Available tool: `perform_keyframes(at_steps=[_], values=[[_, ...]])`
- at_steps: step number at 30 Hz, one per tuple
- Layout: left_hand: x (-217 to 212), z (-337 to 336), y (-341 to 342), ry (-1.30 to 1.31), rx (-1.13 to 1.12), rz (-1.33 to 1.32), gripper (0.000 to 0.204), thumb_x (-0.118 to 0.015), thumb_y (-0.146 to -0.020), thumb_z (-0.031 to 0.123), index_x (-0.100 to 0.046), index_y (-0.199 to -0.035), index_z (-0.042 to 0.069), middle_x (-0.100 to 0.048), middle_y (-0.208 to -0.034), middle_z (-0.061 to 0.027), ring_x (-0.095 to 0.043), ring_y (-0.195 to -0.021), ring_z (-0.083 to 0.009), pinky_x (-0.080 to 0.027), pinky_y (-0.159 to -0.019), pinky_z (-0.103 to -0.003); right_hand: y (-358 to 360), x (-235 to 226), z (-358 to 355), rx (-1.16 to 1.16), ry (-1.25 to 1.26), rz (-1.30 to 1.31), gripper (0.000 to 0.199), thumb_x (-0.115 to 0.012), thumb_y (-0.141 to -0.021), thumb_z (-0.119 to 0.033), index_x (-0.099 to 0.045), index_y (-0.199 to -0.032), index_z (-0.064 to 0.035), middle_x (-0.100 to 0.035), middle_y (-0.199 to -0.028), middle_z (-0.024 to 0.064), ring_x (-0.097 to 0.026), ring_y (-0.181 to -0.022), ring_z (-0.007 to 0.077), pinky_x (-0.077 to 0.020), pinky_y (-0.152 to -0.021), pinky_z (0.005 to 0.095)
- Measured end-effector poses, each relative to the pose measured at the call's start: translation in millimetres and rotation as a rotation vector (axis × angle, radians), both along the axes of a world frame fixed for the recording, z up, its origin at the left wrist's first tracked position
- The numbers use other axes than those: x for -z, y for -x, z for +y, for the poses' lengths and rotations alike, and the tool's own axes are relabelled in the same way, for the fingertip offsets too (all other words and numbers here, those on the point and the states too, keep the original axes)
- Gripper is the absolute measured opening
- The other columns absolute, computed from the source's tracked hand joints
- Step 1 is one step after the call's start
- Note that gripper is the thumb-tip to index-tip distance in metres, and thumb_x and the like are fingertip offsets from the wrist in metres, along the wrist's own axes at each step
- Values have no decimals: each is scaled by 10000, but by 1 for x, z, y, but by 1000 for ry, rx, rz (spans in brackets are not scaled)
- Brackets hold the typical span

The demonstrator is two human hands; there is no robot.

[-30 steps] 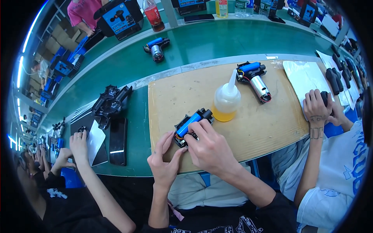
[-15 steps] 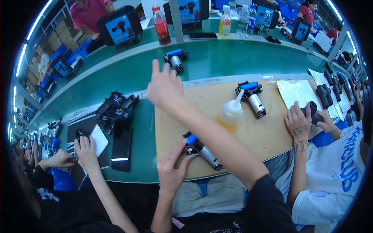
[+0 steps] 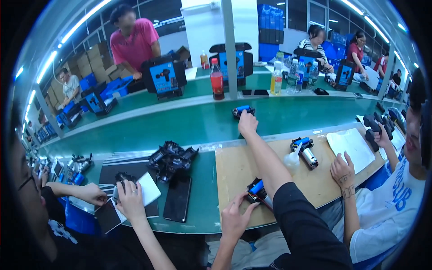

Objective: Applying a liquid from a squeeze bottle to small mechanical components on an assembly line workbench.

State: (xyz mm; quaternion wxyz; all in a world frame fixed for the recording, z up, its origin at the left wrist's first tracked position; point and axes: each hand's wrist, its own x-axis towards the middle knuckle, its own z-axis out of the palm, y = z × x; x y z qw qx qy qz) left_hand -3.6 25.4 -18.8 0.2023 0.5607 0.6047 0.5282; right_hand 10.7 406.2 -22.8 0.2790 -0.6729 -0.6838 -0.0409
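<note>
My left hand [image 3: 235,219] holds the edge of a motor assembly [image 3: 255,187] between thumb and fingers at the front of the tan board. The assembly has a blue battery pack, thin wires and a silver motor partly hidden by my right forearm. Stretched far across, my right hand [image 3: 248,123] has its fingers closed on a second motor assembly [image 3: 243,109] on the green belt; the hand covers most of it. A third motor assembly [image 3: 307,153] lies on the board. Beside it, a squeeze bottle [image 3: 292,159] with a pale nozzle shows partly behind my right arm.
Black plastic housings [image 3: 172,159] are piled left of the board [image 3: 234,168], above a dark phone [image 3: 177,198]. Co-workers' hands work on either side. A white sheet [image 3: 351,148] lies at right. Drink bottles [image 3: 217,79] and display boxes [image 3: 164,78] line the far ledge.
My right hand has reached forward and closed on the assembly on the belt. My left hand stays on its assembly. The view has tilted up; the right-hand co-worker's hands have moved apart.
</note>
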Motion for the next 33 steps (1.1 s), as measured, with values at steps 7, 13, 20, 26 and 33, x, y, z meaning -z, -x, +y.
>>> perform_keyframes(at_steps=[7,13,20,26,33], values=[[-1,6,-3,-29,-2,-30,431,-853,-803,185,-677,-1149,-2,-738,-1017,-201,-742,-968,-316,-584,-841,-383,-15,-51,-58,-208,183,120,333,-706,-784,-168,-705,-1107,-86,-709,-1120,206,-685,-1067,399,-559,-912,490],[-2,8,3,-41,-6,-35,424,-872,-758,90,-681,-1121,-18,-757,-954,-170,-742,-915,-200,-574,-848,-320,-20,-70,-144,-434,162,129,357,-699,-762,-129,-710,-1118,-107,-719,-1016,227,-691,-987,431,-556,-866,518],[-5,8,-1,-28,-42,117,405,-885,-750,175,-711,-1074,4,-749,-880,-162,-718,-757,-202,-568,-742,-330,-55,-48,-194,-511,158,-41,337,-674,-791,-103,-683,-1128,-99,-707,-974,227,-697,-930,425,-567,-789,536],[-21,19,-11,-6,30,160,370,-871,-759,158,-717,-1070,29,-747,-923,-168,-741,-813,-269,-565,-734,-358,-105,-45,-203,-541,-21,-50,311,-663,-839,-109,-655,-1145,-55,-697,-1010,199,-684,-958,405,-560,-838,502],[-6,12,-8,-116,-55,132,426,-881,-742,90,-681,-1109,7,-751,-970,-142,-729,-799,-241,-565,-736,-328,-209,-66,-326,-172,-239,549,609,-810,-795,-151,-558,-1335,-25,-651,-1228,124,-615,-1166,274,-504,-944,399]])
